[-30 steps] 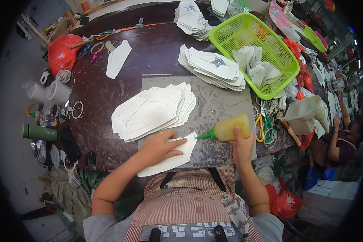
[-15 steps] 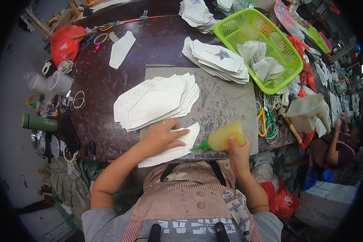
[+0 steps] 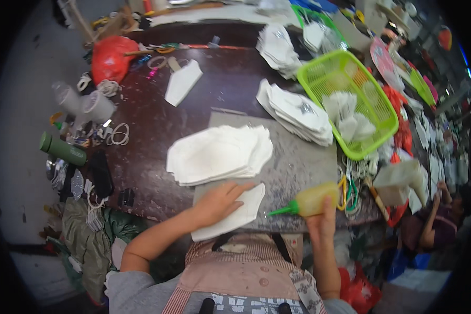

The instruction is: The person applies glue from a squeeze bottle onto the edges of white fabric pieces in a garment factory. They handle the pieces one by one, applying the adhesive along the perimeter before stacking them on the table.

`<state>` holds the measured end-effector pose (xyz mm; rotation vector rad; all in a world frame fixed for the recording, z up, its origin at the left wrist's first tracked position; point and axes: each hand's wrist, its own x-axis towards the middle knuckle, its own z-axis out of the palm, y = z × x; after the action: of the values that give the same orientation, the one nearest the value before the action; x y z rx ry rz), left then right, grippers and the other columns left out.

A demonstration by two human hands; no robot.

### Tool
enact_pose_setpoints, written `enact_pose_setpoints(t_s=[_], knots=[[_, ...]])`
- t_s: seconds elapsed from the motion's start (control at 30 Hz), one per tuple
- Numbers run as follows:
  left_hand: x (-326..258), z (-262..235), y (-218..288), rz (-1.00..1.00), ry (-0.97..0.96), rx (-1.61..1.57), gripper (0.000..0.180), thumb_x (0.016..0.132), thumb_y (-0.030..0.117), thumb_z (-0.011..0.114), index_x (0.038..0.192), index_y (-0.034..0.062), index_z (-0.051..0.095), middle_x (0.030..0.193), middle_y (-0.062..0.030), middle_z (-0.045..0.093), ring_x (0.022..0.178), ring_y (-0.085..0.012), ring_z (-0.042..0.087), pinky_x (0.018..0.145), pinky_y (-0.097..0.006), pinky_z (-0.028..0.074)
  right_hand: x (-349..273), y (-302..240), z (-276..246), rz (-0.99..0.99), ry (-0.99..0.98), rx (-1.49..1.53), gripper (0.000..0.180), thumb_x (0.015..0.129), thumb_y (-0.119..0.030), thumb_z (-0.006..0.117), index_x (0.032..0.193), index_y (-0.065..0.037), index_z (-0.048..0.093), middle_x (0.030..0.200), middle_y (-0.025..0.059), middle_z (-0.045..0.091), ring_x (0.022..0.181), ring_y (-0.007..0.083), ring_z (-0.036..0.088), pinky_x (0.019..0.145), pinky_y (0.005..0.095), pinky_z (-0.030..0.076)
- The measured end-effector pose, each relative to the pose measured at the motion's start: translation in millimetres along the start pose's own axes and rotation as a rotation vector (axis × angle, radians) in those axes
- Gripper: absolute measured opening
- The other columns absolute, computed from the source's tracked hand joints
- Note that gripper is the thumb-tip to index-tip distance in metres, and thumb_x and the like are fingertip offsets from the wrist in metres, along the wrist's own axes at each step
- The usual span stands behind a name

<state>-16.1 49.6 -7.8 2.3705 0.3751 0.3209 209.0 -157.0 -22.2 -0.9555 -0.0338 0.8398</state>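
My left hand [image 3: 217, 203] lies with its fingers stretched out on a white cut piece [image 3: 250, 205] at the table's near edge, pressing it against the grey board [image 3: 293, 172]. In my right hand [image 3: 323, 217] is a squeeze bottle [image 3: 315, 201], yellowish and tilted on its side, its green nozzle pointing left. The nozzle tip is a little apart from the piece's right edge. Just beyond my left hand sits a fanned stack of similar white pieces [image 3: 214, 154]. The picture is slightly blurred, so marks on the pieces are hard to see.
A green basket [image 3: 306, 78] holding white pieces stands at the far right, beside a stack with a star pattern [image 3: 298, 112]. Scissors [image 3: 352, 193] lie right of the bottle. At left are a green flask [image 3: 63, 149] and white cups [image 3: 97, 106]. Another person [image 3: 442, 220] sits at far right.
The bottle has moved right, so its nozzle has come away from the piece's edge. My left hand stays on the piece. The whole view has shifted, with the table now lower in it.
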Motion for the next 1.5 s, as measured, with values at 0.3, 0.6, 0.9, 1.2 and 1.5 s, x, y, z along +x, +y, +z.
enact_pose_setpoints(t_s=[0.3,0.6,0.9,1.2,1.5], knots=[[95.3,-193.4,-89.7,-0.311,0.701,-0.254,0.048,0.083,0.004,0.071,0.124,0.0021,0.047,0.081,-0.0049,0.065,0.077,-0.012,0.064,0.073,-0.026,0.051,61.3,8.9,-47.5,-0.263,-0.015,0.276,0.061,0.092,-0.05,0.061,0.138,-0.013,0.047,0.129,0.0086,0.058,0.114,0.0278,0.058,0.098,0.0446,0.049],[175.8,-182.1,-357.3,-0.286,0.686,0.22,0.047,0.08,0.014,0.076,0.121,0.0059,0.056,0.1,-0.0193,0.063,0.097,-0.0353,0.064,0.086,-0.044,0.05,72.2,15.8,-53.3,-0.27,0.021,0.232,0.057,0.093,-0.047,0.062,0.136,-0.013,0.048,0.125,0.0086,0.059,0.111,0.0269,0.059,0.095,0.0427,0.051],[140.5,-185.3,-146.2,-0.157,0.691,0.133,0.039,0.087,0.022,0.071,0.12,0.0045,0.063,0.111,-0.0156,0.061,0.108,-0.0321,0.057,0.091,-0.04,0.045,64.3,14.2,-46.5,-0.232,0.021,0.253,0.058,0.093,-0.047,0.063,0.137,-0.012,0.048,0.127,0.0079,0.058,0.114,0.0267,0.058,0.098,0.0443,0.049],[65.1,-54.0,-36.0,0.064,0.291,0.617,0.052,0.077,0.034,0.075,0.114,0.0007,0.062,0.115,-0.0114,0.059,0.108,-0.029,0.054,0.092,-0.041,0.042,65.1,8.6,-29.8,-0.188,-0.021,0.263,0.055,0.091,-0.046,0.065,0.133,-0.014,0.05,0.126,0.0072,0.059,0.113,0.0267,0.059,0.096,0.0458,0.051],[69.8,-66.3,-29.9,0.27,0.372,0.469,0.033,0.078,0.022,0.076,0.104,0.0069,0.063,0.104,-0.0115,0.063,0.1,-0.0282,0.059,0.089,-0.039,0.044,62.0,4.3,-30.2,-0.147,-0.078,0.347,0.054,0.091,-0.044,0.066,0.133,-0.013,0.05,0.128,0.0078,0.058,0.114,0.027,0.059,0.094,0.0469,0.053]])
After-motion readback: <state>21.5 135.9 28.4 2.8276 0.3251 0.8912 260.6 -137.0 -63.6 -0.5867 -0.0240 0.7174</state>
